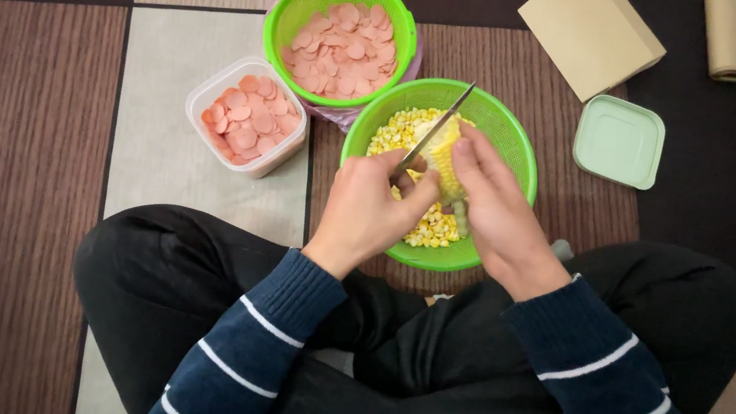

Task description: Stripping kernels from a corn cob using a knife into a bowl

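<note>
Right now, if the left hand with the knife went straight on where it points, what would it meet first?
Probably the corn cob that the right hand holds; the knife in the left hand already lies against it, though depth is unclear.

I see a green basket (290,15) and a clear tub (203,99) of pink sausage slices, a pale green lid (619,141) and a tan folded cloth (590,33) on the striped rug (14,192).

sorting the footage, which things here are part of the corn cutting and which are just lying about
In use: left hand gripping the knife, right hand holding the corn cob, green bowl of kernels.

Lying about: green basket and clear tub of pink slices, pale green lid, tan box.
</note>
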